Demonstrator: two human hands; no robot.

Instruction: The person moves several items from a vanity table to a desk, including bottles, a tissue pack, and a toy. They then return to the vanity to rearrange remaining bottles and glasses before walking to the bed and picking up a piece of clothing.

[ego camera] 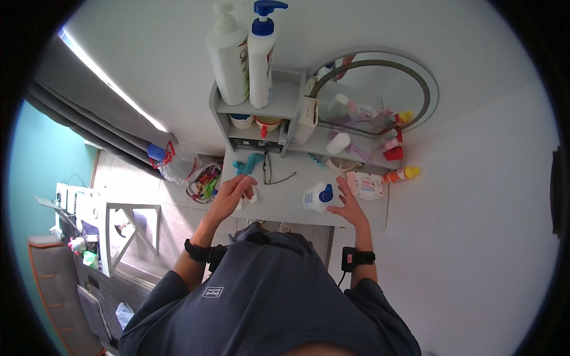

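My right hand [350, 205] has its fingers spread at the right side of a white pump bottle with a blue head [314, 198]; whether it touches the bottle cannot be told. My left hand [232, 194] is over the left part of the white tabletop [285, 205], palm down with fingers bent, above a crumpled white tissue or cloth [250, 198]. What lies under its fingers is hidden. Beyond it is a teal item [247, 164], with dark-framed glasses [270, 174] to its right. A pack of wipes [368, 185] lies right of my right hand, beside an orange bottle with a yellow cap [401, 174].
A grey shelf [283, 100] at the back holds two tall pump bottles [228, 66] and cups [268, 124]. An oval mirror [378, 93] leans behind a white cup [338, 143]. Left of the table, a basket [205, 182] and plastic bag [180, 164] stand on the floor.
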